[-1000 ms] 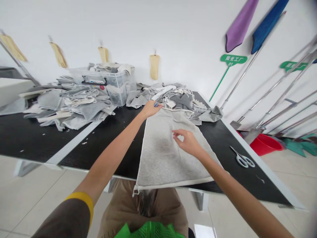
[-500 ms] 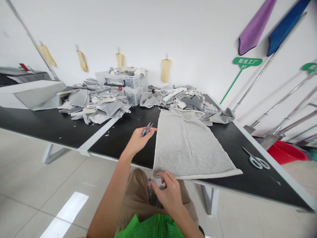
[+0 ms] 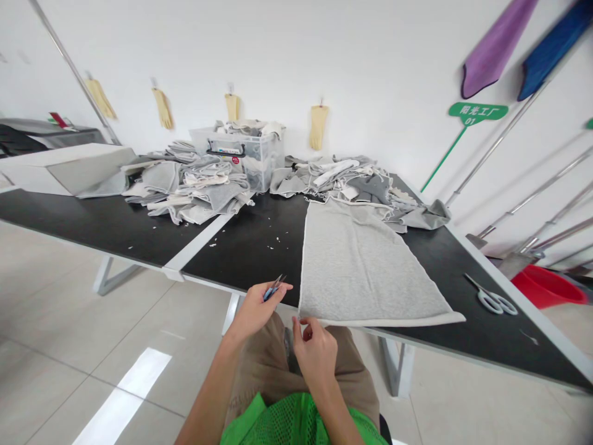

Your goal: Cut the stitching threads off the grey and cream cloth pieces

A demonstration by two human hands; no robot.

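Note:
A light grey cloth [image 3: 365, 266] with pale edging lies spread on the black table, its front hem hanging slightly past the table's front edge. In my left hand [image 3: 257, 307] is a pair of blue thread snips [image 3: 274, 288], blades pointing up and to the right. The fingertips of that hand are just left of the cloth's left edge. My right hand [image 3: 317, 349] is closed in a pinch at the cloth's front left corner. Whether a loose thread is also between those fingers is too small to tell.
White-handled scissors [image 3: 492, 296] lie on the table [image 3: 250, 247] at the right. Behind are heaps of grey fabric pieces [image 3: 199, 185], another fabric heap [image 3: 347, 179] and a clear plastic bin [image 3: 266, 157]. A red bucket [image 3: 549, 287] stands beyond the right edge.
My left hand has come down along the cloth's left edge with the snips. My right hand has moved up to the front corner, its thumb and fingers closing. The view has shifted slightly.

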